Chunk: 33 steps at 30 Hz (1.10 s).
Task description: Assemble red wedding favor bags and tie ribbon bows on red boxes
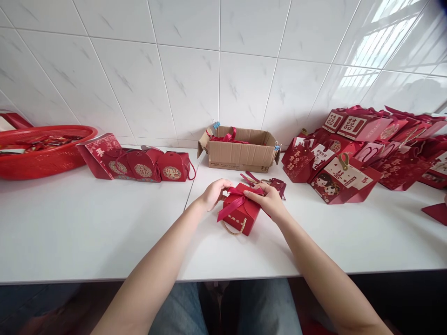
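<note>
A small red gift box (pixel 250 215) with a twisted cord handle (pixel 234 231) sits on the white table in front of me. Across its top lies a dark red ribbon (pixel 235 206) tied in a bow, one tail hanging over the front. My right hand (pixel 268 201) pinches the ribbon at the box's right side, thumb on top. At the left side, my left hand (pixel 215 193) has its fingers curled at the end of the ribbon's loop; its fingertips are partly hidden. Behind the box lie loose dark red ribbon pieces (pixel 277 186).
A cardboard box (pixel 240 156) with red ribbons inside stands against the tiled wall. Left are several red gift boxes (pixel 143 165) and a red plastic basket (pixel 52 158) of wrapped items. Many red gift boxes (pixel 344 179) are piled at right. A person's hand (pixel 445 199) shows at the right edge.
</note>
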Each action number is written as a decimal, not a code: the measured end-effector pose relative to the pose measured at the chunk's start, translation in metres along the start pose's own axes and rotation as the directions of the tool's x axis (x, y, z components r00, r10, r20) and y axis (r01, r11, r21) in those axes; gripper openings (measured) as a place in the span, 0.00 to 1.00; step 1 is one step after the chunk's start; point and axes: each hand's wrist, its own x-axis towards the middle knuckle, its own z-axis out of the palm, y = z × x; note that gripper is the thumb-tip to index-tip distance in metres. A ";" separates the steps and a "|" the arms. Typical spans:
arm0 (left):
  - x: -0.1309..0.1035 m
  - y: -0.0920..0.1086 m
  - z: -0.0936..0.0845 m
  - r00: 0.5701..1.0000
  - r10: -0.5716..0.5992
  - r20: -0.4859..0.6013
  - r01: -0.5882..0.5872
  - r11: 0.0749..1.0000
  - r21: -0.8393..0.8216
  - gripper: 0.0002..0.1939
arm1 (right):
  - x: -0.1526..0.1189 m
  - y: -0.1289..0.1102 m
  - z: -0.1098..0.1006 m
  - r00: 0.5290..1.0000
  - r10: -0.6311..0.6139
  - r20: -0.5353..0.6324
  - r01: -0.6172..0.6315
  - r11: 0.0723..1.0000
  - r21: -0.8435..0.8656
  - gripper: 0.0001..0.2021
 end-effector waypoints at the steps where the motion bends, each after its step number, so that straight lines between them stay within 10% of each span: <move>1: -0.001 0.000 0.001 1.000 0.013 -0.001 -0.013 1.000 0.011 0.09 | -0.001 -0.001 -0.001 1.000 -0.006 0.003 0.006 0.999 0.039 0.22; 15: -0.005 0.001 0.012 0.963 0.183 -0.200 -0.131 0.961 0.245 0.11 | 0.005 -0.003 -0.010 0.981 0.104 0.164 -0.169 0.872 0.460 0.19; 22: -0.012 0.005 0.018 0.858 0.509 -0.073 -0.301 0.611 0.732 0.07 | 0.001 -0.010 -0.009 0.974 0.090 0.209 -0.186 0.845 0.502 0.16; 33: -0.013 0.002 0.020 0.933 0.359 0.022 -0.274 0.669 0.691 0.06 | 0.001 -0.010 -0.009 0.969 0.120 0.215 -0.215 0.834 0.508 0.15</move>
